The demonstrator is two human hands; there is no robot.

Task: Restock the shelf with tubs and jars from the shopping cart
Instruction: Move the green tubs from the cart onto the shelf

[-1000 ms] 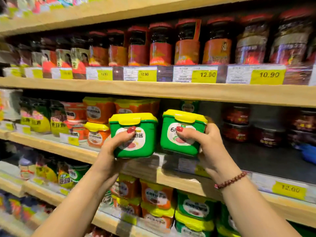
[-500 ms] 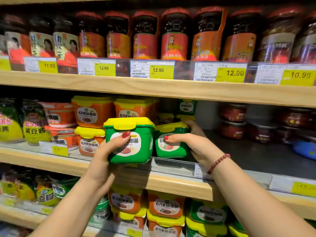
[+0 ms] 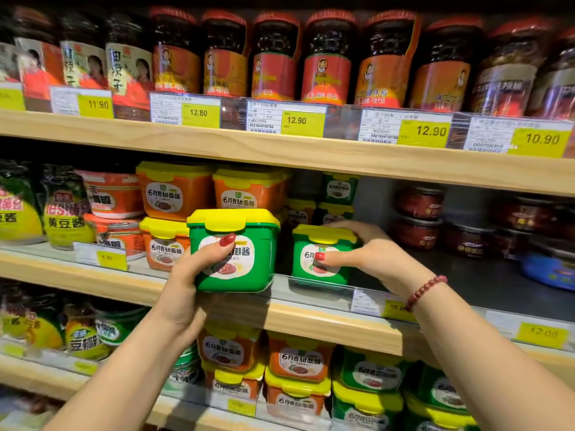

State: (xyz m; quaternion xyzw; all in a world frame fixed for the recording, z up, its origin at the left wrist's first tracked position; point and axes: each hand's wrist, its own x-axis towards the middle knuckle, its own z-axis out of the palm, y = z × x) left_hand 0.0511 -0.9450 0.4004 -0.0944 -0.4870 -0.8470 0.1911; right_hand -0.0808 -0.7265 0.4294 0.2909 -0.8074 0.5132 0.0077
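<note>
Green tubs in hand: two. Left grip (image 3: 193,275) clasps left tub (image 3: 264,244), raised before the middle shelf (image 3: 93,276) rail. Right grip (image 3: 370,259) clasps right tub (image 3: 329,239), now inside the shelf, a second ago out front. Orange tubs (image 3: 174,194) plainly seen just left: three. Rear green tubs (image 3: 339,188): two.

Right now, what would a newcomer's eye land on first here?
Two bright green, yellow-lidded tubs: the left hand holds the near tub before the middle shelf edge, the right hand grips the far tub just inside it. Above, red-lidded jars line the top shelf over yellow price tags.
</note>
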